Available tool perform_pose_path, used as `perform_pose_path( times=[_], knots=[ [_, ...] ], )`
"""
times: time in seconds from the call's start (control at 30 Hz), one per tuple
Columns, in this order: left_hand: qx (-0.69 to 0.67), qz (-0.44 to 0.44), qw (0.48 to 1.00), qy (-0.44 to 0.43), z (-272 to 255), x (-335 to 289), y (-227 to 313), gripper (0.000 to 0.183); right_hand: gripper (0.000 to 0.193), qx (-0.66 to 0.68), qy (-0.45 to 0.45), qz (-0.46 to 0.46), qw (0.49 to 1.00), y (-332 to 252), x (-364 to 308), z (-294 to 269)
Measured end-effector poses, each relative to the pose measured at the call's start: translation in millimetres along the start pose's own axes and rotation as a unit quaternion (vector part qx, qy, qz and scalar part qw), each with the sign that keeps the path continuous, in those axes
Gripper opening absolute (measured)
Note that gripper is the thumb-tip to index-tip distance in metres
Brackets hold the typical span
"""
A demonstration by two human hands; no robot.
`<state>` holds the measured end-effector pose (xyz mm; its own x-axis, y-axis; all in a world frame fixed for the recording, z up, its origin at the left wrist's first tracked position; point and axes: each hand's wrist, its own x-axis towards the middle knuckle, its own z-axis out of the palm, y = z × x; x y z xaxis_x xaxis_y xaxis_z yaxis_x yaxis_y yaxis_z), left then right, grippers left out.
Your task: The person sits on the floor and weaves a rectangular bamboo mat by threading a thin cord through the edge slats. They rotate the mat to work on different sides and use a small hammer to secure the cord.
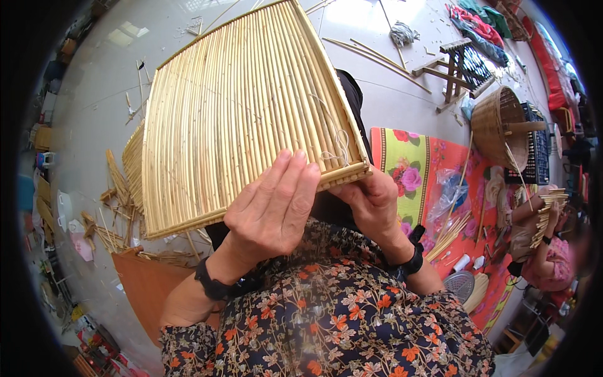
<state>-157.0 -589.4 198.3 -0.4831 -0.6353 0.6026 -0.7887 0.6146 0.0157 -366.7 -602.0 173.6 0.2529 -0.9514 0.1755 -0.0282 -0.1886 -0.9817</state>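
You hold a woven reed panel [239, 107] up in front of you, above your lap. It is fan-shaped: the narrower bound edge sits at the lower right by your hands, and the wider curved edge lies to the left. Its reeds run lengthwise from the lower left up toward the top right, so the long axis tilts up and away from you. A thin white cord [336, 141] loops loose on its face near the bound edge.

Your left hand [273, 207] lies flat against the near face of the panel, fingers straight and together, pointing up, palm pressed to the reeds; it is spread, not gripping. Your right hand [370, 201] is curled under the bound corner, fingers closed on the edge of the panel, wrist bent inward. Both wrists wear black bands.

Another reed panel [133, 163] lies on the tiled floor [94, 94] behind, to the left. A round wicker basket [499, 125] and a wooden stool [455, 69] stand to the right, beside a flowered mat [408, 157].
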Motion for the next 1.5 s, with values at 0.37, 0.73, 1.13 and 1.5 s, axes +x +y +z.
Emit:
perform_pose_path(
  times=[0.37,0.73,1.13,1.5],
  knots=[
    [-0.005,-0.009,1.0,-0.003,1.6,0.2,1.5,0.035,0.032,0.08,0.028,0.017,0.996,19.3,-8.8,8.1],
    [0.004,-0.022,1.0,0.022,3.1,3.5,-4.3,0.035,0.02,-0.096,-0.033,-0.127,0.987,46.5,-21.2,5.5],
    [0.001,-0.007,1.0,0.022,10.6,1.8,-4.5,0.035,0.012,0.58,0.129,0.148,0.79,32.7,-22.8,-9.3],
    [0.011,-0.014,1.0,0.013,8.7,0.5,-3.0,0.033,0.02,0.648,0.182,0.216,0.707,85.9,-54.1,-49.5]
  ],
)
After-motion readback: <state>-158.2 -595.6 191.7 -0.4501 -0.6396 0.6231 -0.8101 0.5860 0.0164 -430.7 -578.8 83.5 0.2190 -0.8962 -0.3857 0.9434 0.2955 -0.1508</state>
